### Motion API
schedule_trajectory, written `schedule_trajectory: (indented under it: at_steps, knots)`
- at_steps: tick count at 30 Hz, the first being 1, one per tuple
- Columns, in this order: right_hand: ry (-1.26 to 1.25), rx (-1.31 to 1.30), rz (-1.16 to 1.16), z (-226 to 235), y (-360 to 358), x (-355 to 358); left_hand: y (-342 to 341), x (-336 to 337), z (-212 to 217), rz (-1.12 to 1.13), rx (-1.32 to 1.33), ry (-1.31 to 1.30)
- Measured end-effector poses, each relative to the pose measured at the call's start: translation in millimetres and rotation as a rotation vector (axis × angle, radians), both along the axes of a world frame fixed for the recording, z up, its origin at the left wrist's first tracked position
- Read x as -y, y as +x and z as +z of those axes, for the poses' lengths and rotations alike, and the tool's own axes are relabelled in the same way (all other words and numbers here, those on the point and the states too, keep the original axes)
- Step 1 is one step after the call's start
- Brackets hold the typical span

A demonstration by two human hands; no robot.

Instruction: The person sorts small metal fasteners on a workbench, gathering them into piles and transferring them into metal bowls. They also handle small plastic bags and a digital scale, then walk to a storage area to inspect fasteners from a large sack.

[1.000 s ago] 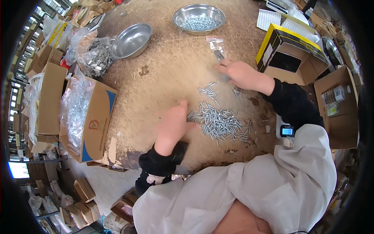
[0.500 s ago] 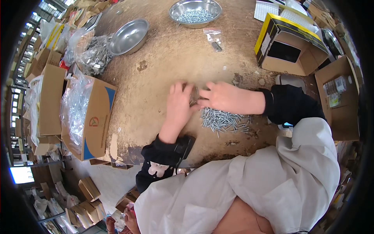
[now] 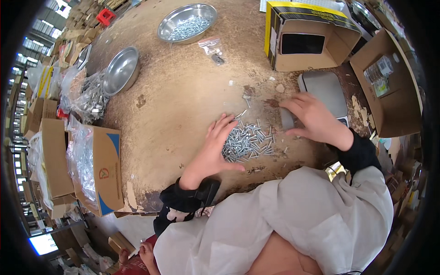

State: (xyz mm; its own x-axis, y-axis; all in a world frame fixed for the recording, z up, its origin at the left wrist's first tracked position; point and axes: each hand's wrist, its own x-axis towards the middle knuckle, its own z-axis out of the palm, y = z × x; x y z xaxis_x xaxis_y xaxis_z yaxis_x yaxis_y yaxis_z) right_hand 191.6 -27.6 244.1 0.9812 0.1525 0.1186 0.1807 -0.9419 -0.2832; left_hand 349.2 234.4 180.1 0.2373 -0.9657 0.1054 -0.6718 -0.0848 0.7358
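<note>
Worn brown table (image 3: 169,137), central in my remote view; pale floor (image 3: 136,225) and a lit screen (image 3: 43,244), lower left; upper left, I note bright windows (image 3: 58,7) and a red stool (image 3: 106,17).

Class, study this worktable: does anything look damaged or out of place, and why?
The tabletop looks damaged: its brown surface is blotched with dark and pale worn patches. A few metal fasteners lie beyond the main pile, apart from it, as if strayed.
</note>
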Motion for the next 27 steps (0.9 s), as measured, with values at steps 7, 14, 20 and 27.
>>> schedule_trajectory:
  at_steps: [7, 14, 20, 27]
  knots:
    - [0.150, -0.067, -0.191, -26.6, -43.0, -22.1, -3.0, -1.9, 9.2, 0.122, 0.139, 0.071]
    - [0.228, -0.104, -0.121, -44.2, -15.0, -65.7, -7.9, -7.6, 27.6, 0.277, 0.366, 0.255]
    - [0.390, -0.095, -0.149, -51.8, 22.4, -91.2, -6.2, 0.6, 9.8, 0.256, 0.223, 0.129]
    - [0.662, -0.068, -0.139, -53.9, 42.0, -104.9, 1.6, -8.4, 2.2, 0.251, 0.138, 0.062]
